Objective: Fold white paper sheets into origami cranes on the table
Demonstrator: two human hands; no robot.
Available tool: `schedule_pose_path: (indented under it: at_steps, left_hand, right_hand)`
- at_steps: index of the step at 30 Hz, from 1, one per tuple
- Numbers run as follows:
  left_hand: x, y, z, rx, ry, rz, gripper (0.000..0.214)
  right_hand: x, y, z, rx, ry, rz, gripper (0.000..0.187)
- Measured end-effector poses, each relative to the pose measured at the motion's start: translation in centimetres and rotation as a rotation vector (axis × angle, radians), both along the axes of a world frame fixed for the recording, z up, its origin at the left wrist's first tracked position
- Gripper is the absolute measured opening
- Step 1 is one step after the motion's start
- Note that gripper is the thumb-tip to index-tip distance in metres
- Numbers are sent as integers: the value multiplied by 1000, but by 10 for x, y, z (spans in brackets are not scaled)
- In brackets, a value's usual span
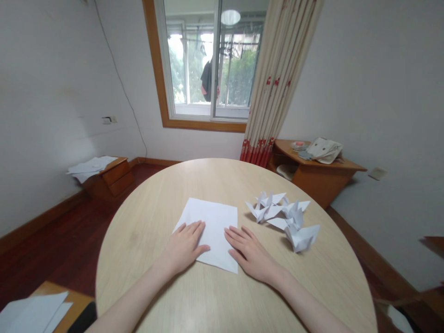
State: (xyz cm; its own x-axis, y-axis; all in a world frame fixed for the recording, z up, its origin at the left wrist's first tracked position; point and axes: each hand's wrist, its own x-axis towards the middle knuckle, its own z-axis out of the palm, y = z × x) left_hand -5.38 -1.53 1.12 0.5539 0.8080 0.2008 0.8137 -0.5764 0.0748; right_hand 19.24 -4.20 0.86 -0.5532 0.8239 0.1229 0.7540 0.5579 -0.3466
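Observation:
A white sheet of paper [215,222] lies flat on the round wooden table [152,296], turned slightly. My left hand [185,245] rests on its left side, fingers stretched out and thumb pointing inward over the sheet. On the right edge lies my right hand [249,252], its fingers extended and the fingertips touching the paper. Neither hand grips anything. Right of my right hand stands a group of several folded white paper cranes [277,208], close together; the nearest paper crane [302,238] sits at the front of the group.
A small wooden cabinet [118,178] with papers on top stands at the left wall. Behind the table on the right, a wooden desk [315,180] holds a cloth bag [325,150]. More white sheets [34,312] lie at the lower left. A curtain [274,92] hangs beside the window.

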Motion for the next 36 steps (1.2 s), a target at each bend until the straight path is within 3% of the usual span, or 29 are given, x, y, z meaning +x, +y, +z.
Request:
schedule_pose_path:
  at_steps: [4, 14, 21, 28, 36]
  left_hand:
    - [-4, 3, -7, 16, -14, 5, 54]
    - [-4, 5, -15, -126, 4, 9, 64]
    - [-5, 10, -27, -92, 14, -87, 65]
    - [-7, 14, -24, -74, 20, -96, 62]
    - [-10, 20, -35, -52, -123, -86, 53]
  right_hand:
    - [-2, -3, 4, 9, 8, 54, 44]
    - [-5, -10, 10, 8, 79, 164, 32]
    - [-5, -11, 16, -39, 126, 197, 34]
    - [-3, -14, 28, -104, 132, 192, 33]
    - [-6, -18, 28, -198, 152, 252, 37]
